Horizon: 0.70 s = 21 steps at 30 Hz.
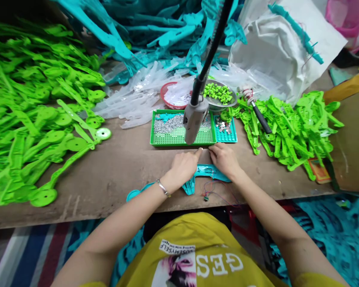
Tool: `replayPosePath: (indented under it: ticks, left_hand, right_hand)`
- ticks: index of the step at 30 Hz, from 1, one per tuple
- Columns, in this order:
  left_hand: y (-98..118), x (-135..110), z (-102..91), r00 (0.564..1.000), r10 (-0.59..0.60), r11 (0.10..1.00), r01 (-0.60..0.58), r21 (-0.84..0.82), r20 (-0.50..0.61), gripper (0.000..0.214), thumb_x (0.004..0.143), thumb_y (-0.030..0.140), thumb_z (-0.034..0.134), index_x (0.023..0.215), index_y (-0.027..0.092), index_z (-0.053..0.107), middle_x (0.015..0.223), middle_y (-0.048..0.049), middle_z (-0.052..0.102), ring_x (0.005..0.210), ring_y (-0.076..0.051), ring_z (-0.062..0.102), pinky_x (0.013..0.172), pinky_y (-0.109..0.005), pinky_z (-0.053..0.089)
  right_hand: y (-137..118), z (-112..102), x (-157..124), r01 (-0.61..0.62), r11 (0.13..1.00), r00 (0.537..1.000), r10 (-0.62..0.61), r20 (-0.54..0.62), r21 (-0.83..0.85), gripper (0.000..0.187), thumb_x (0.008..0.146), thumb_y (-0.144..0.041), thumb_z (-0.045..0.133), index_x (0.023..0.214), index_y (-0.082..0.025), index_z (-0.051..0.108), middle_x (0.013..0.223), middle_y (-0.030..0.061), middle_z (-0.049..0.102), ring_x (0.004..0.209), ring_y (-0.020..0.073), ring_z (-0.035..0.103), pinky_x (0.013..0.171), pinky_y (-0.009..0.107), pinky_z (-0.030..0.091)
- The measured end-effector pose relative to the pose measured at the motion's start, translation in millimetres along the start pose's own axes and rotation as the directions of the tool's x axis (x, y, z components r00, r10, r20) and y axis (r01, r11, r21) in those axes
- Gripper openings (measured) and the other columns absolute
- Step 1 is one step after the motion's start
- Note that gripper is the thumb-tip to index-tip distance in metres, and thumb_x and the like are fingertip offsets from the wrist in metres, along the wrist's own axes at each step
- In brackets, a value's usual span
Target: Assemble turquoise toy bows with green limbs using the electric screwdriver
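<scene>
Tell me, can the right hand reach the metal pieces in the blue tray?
Probably yes: the right hand is just short of the blue tray, nothing visible stands between, and the metal pieces lie uncovered.

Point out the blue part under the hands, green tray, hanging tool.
Blue part (208,171): head view, exposed middle.
Green tray (172,138): head view, bare perforated floor near the front.
Hanging tool (194,122): head view, grey body.

A heap of green plastic parts (26,119) covers the left end of the bench (107,167); blue plastic pieces (173,30) pile along its far edge. A white sack (266,56) slumps at the far right corner, and a cardboard box (351,147) stands at the right edge. Striped cloth (32,255) shows below the near edge, leftward.
</scene>
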<state>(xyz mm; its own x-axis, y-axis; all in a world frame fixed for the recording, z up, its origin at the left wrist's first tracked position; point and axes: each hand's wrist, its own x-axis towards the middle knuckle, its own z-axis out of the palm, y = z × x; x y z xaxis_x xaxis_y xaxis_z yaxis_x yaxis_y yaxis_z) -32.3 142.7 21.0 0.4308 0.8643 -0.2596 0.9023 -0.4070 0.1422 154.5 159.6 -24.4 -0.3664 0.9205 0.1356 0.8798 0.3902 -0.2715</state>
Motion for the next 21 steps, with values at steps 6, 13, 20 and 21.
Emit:
replayPosePath:
  ticks: [6,13,20,21]
  left_hand:
    - [4,-26,-1.4,0.999,-0.035,0.997,0.036,-0.065,0.011,0.056,0.097,0.008,0.04,0.151,0.023,0.043,0.106,-0.0117,0.072,0.089,-0.025,0.072,0.075,-0.035,0.055]
    - [-13,-93,17.7,0.966,-0.118,0.972,0.065,-0.227,-0.229,0.054,0.097,0.039,0.057,0.146,0.017,0.048,0.132,-0.0177,0.057,0.12,-0.034,0.054,0.097,-0.051,0.049]
    - [-25,-119,47.1,0.957,-0.151,0.946,0.067,-0.318,-0.247,0.082,0.084,0.048,0.075,0.152,0.021,0.04,0.145,-0.0164,0.051,0.128,-0.035,0.049,0.104,-0.051,0.044]
    - [-24,-118,48.6,0.955,-0.153,0.947,0.068,-0.314,-0.253,0.079,0.084,0.047,0.075,0.151,0.021,0.042,0.143,-0.0159,0.052,0.127,-0.034,0.05,0.103,-0.05,0.044]
  right_hand:
    - [-6,5,1,0.059,0.996,0.997,-0.056,0.056,-0.06,0.025,0.098,-0.014,0.048,0.098,-0.014,0.073,0.098,0.0133,0.07,0.094,0.0246,0.061,0.082,0.034,0.048]
    - [-8,8,8,0.097,0.977,0.993,-0.083,0.082,-0.189,0.023,0.096,-0.013,0.052,0.09,-0.014,0.074,0.089,0.0116,0.07,0.083,0.0215,0.059,0.072,0.031,0.041]
    - [-8,7,4,0.07,0.985,0.996,-0.061,-0.063,0.157,0.019,0.087,-0.012,0.059,0.094,-0.016,0.076,0.092,0.0081,0.073,0.083,0.0181,0.067,0.076,0.028,0.051]
    - [-10,7,3,0.094,0.977,0.994,-0.081,-0.078,0.189,0.02,0.088,-0.012,0.058,0.095,-0.016,0.076,0.093,0.0081,0.073,0.084,0.0177,0.068,0.077,0.028,0.052]
